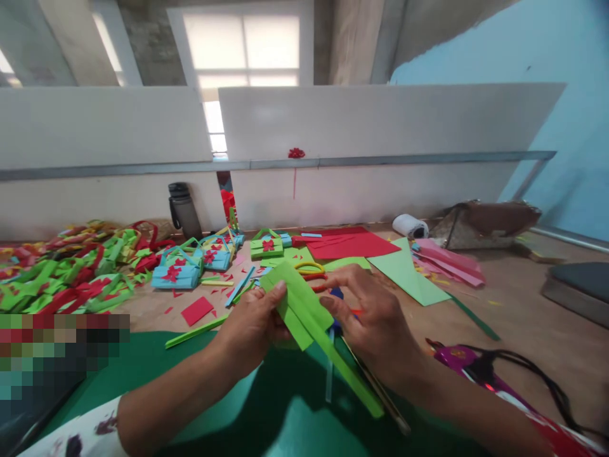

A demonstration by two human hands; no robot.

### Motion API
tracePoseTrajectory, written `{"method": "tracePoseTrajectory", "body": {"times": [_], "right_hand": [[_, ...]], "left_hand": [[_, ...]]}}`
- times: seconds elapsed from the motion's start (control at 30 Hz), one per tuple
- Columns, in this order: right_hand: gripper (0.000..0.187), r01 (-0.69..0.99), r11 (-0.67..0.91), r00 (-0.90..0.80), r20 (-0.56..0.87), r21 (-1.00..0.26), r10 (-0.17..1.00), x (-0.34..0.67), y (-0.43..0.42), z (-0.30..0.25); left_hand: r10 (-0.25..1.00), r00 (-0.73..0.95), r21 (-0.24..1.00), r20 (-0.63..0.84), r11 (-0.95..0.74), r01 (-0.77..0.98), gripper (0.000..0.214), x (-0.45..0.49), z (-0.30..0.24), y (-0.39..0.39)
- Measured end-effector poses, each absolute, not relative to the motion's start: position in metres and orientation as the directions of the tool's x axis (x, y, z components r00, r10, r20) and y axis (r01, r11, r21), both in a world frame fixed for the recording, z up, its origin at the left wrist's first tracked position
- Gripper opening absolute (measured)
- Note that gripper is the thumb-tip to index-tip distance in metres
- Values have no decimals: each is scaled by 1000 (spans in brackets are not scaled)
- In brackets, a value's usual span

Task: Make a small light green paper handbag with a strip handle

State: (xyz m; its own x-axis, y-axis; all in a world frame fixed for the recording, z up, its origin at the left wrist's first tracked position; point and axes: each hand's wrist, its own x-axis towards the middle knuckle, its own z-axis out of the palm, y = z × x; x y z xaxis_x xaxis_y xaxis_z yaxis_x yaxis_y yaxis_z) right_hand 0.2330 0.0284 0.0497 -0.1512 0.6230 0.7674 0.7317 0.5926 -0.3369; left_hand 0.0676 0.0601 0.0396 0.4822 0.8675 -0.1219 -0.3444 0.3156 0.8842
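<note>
Fingers of the left hand (254, 320) grip a folded green paper (297, 304), thumb flat on its upper face, holding it tilted above a green surface (214, 406). Those of the right hand (378, 314) curl at the paper's other edge; I cannot tell from here whether they pinch it. A long green strip (354, 379) slants down from the paper towards the person, with a thin clear stick (329, 374) below it. Just beyond the hands lie scissors with yellow and red handles (318, 277). Left of those, small blue paper bags (175, 274) with red bows stand on the brown surface (514, 317), near a green one (266, 248). Red sheets (354, 243) and a pale green sheet (412, 273) spread to the right. Further back I see a dark bottle (184, 212), a white roll (410, 226) and a handbag (490, 225).
</note>
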Motion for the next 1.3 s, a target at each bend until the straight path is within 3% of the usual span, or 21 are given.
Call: {"method": "tracePoseTrajectory", "body": {"times": [0.1,0.2,0.3,0.37,1.03,1.3], "right_hand": [[21,719,509,-140,620,-472,772,238,28,52],[40,668,388,-188,361,-635,913,238,28,50],[43,538,237,-249,115,-809,962,234,29,46],[42,479,175,-272,45,-860,961,231,29,44],[25,399,38,-255,-71,-916,964,231,29,41],[34,262,-64,-211,-122,-963,970,230,34,35]], "left_hand": [[894,443,833,-60,289,-471,23,64,45,67],[903,429,810,11,243,-534,22,63,47,70],[905,425,797,35,232,-558,21,63,47,70],[893,448,789,36,250,-561,24,63,48,69],[901,433,746,-28,308,-591,29,64,49,66],[916,399,781,-49,284,-556,29,67,51,61]]}}
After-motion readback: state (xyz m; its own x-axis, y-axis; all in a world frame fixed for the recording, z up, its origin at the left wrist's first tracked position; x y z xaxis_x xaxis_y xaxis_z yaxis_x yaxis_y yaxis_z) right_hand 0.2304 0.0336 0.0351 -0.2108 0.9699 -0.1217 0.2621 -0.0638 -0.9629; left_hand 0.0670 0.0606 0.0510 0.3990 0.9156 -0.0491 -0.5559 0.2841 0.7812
